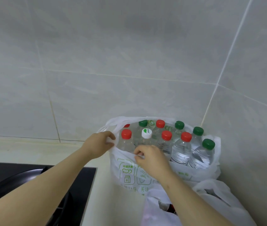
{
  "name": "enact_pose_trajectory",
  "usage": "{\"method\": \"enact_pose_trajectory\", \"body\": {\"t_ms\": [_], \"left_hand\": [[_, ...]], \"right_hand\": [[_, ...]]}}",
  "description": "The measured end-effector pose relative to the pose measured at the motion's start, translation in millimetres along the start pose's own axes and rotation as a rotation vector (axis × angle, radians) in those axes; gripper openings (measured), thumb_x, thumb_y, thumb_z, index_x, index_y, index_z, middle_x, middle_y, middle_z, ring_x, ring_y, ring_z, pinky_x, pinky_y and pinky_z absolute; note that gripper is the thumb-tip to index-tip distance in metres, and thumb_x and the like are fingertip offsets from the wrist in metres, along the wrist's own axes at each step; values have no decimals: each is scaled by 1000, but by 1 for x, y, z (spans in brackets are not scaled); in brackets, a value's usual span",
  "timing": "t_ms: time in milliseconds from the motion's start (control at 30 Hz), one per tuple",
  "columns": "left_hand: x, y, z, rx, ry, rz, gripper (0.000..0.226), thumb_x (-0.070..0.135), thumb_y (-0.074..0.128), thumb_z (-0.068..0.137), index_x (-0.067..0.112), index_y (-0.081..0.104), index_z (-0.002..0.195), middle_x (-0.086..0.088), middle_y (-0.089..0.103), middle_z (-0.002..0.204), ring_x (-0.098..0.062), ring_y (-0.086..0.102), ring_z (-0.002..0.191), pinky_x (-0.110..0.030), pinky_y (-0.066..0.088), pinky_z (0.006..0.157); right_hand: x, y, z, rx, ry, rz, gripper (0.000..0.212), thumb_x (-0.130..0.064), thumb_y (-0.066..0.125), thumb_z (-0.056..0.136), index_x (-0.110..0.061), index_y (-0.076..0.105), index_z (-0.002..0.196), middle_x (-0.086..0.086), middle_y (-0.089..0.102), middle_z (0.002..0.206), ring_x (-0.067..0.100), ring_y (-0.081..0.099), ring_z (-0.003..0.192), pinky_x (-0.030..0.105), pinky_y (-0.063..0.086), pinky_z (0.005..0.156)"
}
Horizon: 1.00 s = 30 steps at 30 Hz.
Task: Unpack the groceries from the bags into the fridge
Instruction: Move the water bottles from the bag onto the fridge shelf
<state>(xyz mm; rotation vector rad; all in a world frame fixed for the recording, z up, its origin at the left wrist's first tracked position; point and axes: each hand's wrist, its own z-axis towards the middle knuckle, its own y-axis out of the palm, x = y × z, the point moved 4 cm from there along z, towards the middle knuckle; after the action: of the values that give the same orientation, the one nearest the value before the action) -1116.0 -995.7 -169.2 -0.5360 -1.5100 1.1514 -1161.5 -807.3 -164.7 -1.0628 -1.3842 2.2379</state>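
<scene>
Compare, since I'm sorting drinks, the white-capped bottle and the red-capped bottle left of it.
The white-capped bottle has a green mark on its cap; the red-capped bottle has none. The red-capped bottle stands by the left hand at the bag rim; the white-capped bottle further in. Both are clear and upright.

Pale grey glossy wall tiles (129,46) with light grout lines span 9 to 3 o'clock, meeting at a corner seam (219,77) toward 2 o'clock, above a cream counter (23,150) bearing a black cooktop (83,181) and dark pan (15,183) at 8 o'clock.
</scene>
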Motion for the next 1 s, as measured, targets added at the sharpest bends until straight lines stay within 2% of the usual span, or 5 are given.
{"method": "enact_pose_trajectory", "body": {"t_ms": [133, 267, 533, 767, 1000], "left_hand": [[-2, 21, 11, -62, -56, 66, 34, 21, 48, 92, 24, 49, 126, -6, 58, 119, -26, 53, 108, -33, 44, 89], [17, 2, 29, 221, -19, 15, 34, 16, 48, 88, 29, 54, 119, 1, 45, 133, -26, 35, 127, -45, 31, 102], [23, 2, 72, 155, 101, -213, 54, 4, 33, 79, 20, 49, 129, -7, 47, 132, -27, 48, 118, -42, 40, 100], [-7, 50, 74, -221, -224, -22, 32, 6, 39, 96, -1, 54, 123, -10, 55, 112, -24, 51, 102, -29, 39, 90], [-8, 47, 45, 173, -160, 98, 33, 16, 46, 89, 23, 56, 121, -3, 55, 120, -25, 52, 108, -39, 33, 104]], "right_hand": [[-6, -13, 2, 187, -6, -26, 17, -19, 51, 90, -16, 66, 97, -2, 66, 91, 18, 58, 87, 30, 47, 71], [-6, -37, 12, 484, -74, -57, 12, -15, 57, 86, -15, 68, 91, -1, 67, 87, 22, 52, 88, 35, 42, 78], [22, -38, 32, 365, 76, -122, 27, -29, 47, 94, -22, 60, 117, -5, 60, 116, 19, 42, 112, 31, 24, 98], [29, -39, 28, 416, 74, -68, 24, -26, 51, 92, -21, 62, 113, -4, 63, 111, 19, 46, 108, 31, 26, 96], [34, -44, 20, 434, 123, -67, 24, -22, 52, 91, -19, 63, 112, -2, 62, 109, 21, 46, 110, 31, 29, 94]]}}
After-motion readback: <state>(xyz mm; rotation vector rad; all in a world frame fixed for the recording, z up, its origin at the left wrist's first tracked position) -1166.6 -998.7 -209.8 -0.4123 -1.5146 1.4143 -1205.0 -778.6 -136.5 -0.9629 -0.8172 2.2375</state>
